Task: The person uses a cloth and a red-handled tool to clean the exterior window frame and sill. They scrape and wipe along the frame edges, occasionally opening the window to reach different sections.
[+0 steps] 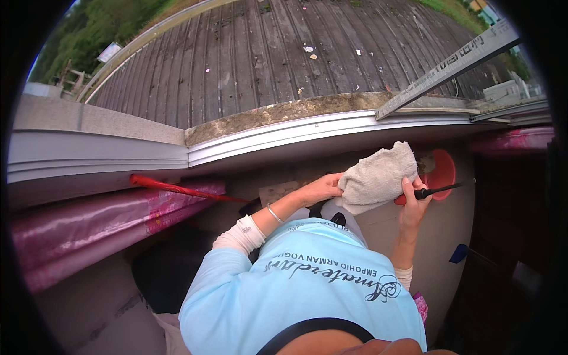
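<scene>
A beige terry cloth [377, 177], folded over into a thick pad, is held up in front of my body, below the window sill. My left hand [321, 191] grips its left edge. At the cloth's right edge is my right hand [413, 204], which pinches the fabric with thumb and fingers. The same hand also holds a screwdriver [429, 192] with a red and black handle, its thin shaft pointing right. The screwdriver's tip looks bare. Part of each hand's fingers is hidden behind the cloth.
Ahead runs a white window track [284, 138], with a sash frame [448, 66] angled outward over a corrugated roof [230, 57]. A red plastic container [446, 171] stands beyond my right hand. Leftward are a red stick [177, 187], pink curtain fabric [111, 226] and a black seat [164, 270].
</scene>
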Demonstrator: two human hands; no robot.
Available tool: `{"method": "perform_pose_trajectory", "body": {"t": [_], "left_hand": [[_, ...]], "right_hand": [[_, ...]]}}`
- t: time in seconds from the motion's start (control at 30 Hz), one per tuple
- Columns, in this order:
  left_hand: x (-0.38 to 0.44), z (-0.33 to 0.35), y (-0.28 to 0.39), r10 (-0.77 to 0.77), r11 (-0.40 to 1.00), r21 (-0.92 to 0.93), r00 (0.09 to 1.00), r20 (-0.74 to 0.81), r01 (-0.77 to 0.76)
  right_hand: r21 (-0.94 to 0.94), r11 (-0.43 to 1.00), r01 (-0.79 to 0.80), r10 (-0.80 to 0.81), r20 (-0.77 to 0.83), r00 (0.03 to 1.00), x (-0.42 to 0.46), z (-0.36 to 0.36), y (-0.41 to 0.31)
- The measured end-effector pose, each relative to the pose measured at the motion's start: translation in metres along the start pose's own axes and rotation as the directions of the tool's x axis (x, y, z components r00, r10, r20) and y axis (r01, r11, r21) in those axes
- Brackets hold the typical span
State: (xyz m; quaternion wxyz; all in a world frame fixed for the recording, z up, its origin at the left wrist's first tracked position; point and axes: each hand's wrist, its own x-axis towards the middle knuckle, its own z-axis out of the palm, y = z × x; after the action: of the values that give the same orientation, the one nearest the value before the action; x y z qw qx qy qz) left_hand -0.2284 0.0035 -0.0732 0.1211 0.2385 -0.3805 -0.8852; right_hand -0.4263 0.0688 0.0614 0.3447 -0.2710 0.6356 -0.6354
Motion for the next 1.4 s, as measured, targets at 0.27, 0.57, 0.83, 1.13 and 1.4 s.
{"method": "perform_pose_trajectory", "body": {"t": [0.27,0.57,0.83,1.13,1.4], "left_hand": [[-0.030,-0.018,0.030,0.045,0.939,-0.344,0.999,0.030,-0.032],[-0.028,0.064,0.121,0.218,0.941,-0.292,0.966,0.142,-0.169],[-0.082,0.079,0.202,0.628,0.694,-0.423,0.778,-0.040,-0.582],[-0.001,-0.046,0.185,0.412,0.873,0.426,0.827,-0.382,-0.238],[0.151,-0.055,0.099,0.426,0.347,0.935,0.875,-0.230,0.077]], "right_hand": [[-0.088,0.995,0.050,-0.048,0.034,0.998,0.013,-0.043,0.043],[0.057,0.998,0.033,-0.064,0.751,0.657,0.009,-0.004,0.058],[-0.131,0.991,0.039,0.077,0.771,0.632,-0.003,0.056,0.150],[0.082,0.985,-0.155,0.090,0.519,0.850,-0.009,0.001,0.119],[0.088,0.990,-0.110,0.058,0.456,0.888,0.006,-0.015,0.101]]}}
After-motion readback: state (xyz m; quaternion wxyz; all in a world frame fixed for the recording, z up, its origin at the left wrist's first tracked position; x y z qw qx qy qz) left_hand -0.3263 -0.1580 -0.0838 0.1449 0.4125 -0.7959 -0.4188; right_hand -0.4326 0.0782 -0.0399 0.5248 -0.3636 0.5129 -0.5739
